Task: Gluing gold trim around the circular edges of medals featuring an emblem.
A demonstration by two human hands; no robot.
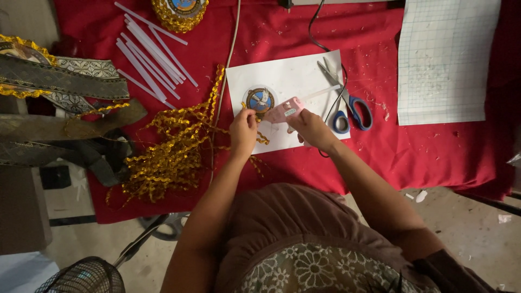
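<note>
Head cam, looking down. Desk covered w/ red cloth (423, 152).

Left hand (243, 130): fingers pinched closed on gold scalloped braid trim (173, 149), holding its end against edge of small round blue-and-gold emblem badge (260, 100). Badge lies flat on white paper sheet (287, 76), centre of desk, just in front of the person.

Right hand (310, 126): wrapped closed around pink hot-glue gun (283, 111), nozzle pointing toward badge, just beside left fingertips. Clear glue stick protrudes from gun's rear, approx.

Handling, judged: trim is light, limp, tangles easily; loose pile lies left of paper. Best pinched close to the working end so it follows badge rim. Badge is small, light, prob. stiff; would slide on paper unless pressed down. Gun rigid, light; hold by handle, nozzle likely hot, keep fingertips off.

Nearby: blue-handled scissors (347, 106) on paper's right edge, black cord under them; clear glue sticks (149, 51) upper left; second gold-trimmed badge (179, 11) at top; patterned woven ribbon bands (59, 87) far left; gridded paper sheet (442, 59) right.
</note>
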